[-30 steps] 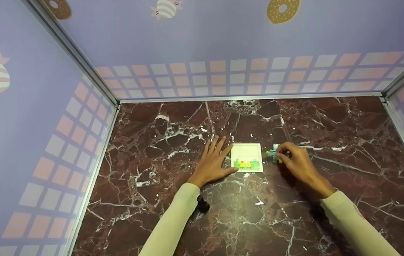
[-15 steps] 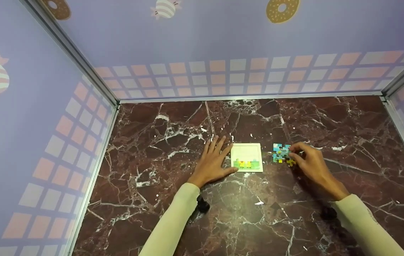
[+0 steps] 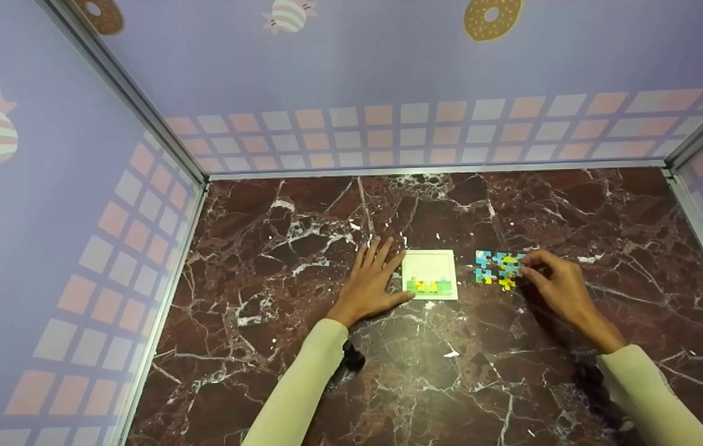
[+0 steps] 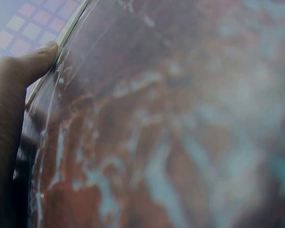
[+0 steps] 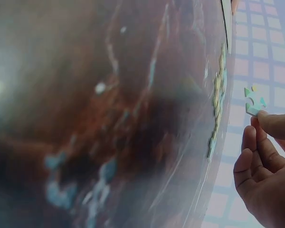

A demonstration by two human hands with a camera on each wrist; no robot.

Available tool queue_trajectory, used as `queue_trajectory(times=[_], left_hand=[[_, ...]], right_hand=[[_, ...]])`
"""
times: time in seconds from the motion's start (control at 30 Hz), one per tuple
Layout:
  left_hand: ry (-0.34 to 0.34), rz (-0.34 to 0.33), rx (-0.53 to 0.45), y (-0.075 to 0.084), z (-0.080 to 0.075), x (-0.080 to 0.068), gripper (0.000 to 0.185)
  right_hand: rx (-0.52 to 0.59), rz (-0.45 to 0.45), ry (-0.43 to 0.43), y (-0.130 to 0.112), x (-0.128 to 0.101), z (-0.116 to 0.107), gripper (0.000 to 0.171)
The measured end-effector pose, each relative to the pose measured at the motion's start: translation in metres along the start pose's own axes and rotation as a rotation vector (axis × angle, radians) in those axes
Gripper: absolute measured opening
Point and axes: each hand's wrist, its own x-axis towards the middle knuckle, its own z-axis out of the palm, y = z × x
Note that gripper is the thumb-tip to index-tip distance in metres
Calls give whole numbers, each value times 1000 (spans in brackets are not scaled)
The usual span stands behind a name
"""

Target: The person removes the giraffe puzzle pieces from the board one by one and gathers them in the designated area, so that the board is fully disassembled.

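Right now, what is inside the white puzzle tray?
Inside the white tray sits a green row of puzzle pieces along its near edge; the rest is bare. The left hand rests beside it, covering none.

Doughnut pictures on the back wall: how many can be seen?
2. One doughnut picture is near the top right of the back wall. The other doughnut picture, darker brown, is at the top left corner, cut off by the frame edge. More may lie outside the view.

Table (image 3: 450, 384) bounded by walls at left (image 3: 48, 248), back (image 3: 388, 130), right. Centre taken up by puzzle tray (image 3: 429, 266) and loose puzzle pieces (image 3: 492, 269); narrow gap left between them. Open marble found all round.
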Motion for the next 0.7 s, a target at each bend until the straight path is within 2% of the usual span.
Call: queue_trajectory(times=[0.33,0.7], left_hand=[[-10,-5,-6,1,-1,1,96],[-11,-6,-7,1,-2,-1,97]], right_hand=[[4,52,-10,12,-9,-8,17],[-50,73,-18,18,-19,-14,17]])
